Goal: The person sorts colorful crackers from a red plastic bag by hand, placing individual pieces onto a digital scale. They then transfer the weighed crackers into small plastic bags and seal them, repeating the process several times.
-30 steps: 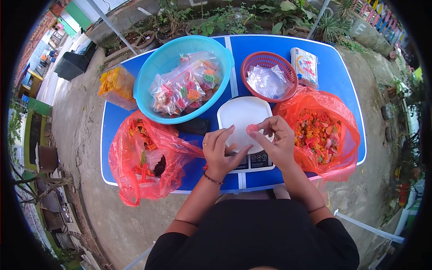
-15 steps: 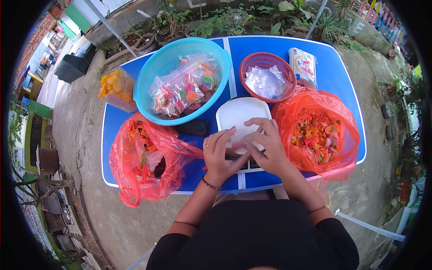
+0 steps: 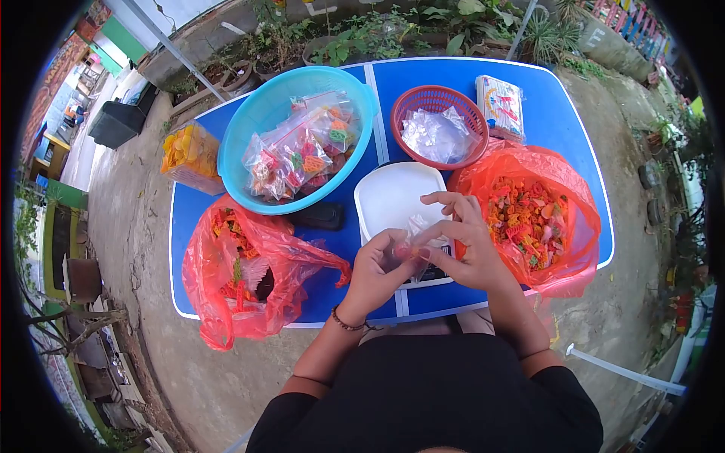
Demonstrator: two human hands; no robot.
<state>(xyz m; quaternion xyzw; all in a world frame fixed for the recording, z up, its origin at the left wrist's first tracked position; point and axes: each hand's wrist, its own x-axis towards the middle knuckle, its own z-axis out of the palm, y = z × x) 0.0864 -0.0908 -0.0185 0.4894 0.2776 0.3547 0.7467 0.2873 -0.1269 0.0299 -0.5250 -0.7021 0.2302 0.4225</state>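
Observation:
A small clear plastic bag (image 3: 417,225) with something pinkish in it is pinched between my two hands, low over the front of a white kitchen scale (image 3: 396,195). My left hand (image 3: 380,273) has its thumb and fingers closed on the bag's left side. On the other side, my right hand (image 3: 470,253) grips the bag between thumb and forefinger, its other fingers raised. The bag's lower part is partly hidden by my fingers. To the right of my right hand, a red plastic bag (image 3: 585,219) stands open, full of orange and red crackers (image 3: 529,219).
A turquoise basin (image 3: 234,155) holds several filled bags (image 3: 306,155). A red basket (image 3: 404,109) contains clear bags (image 3: 438,136). Around them are a white packet (image 3: 500,109), a tub of yellow pieces (image 3: 190,155), a dark case (image 3: 321,217) and another red bag (image 3: 215,291) at left.
My hands have shifted slightly, and the clear bag between them shows more plainly now. My left fingers have curled in around it. The whole view has moved slightly.

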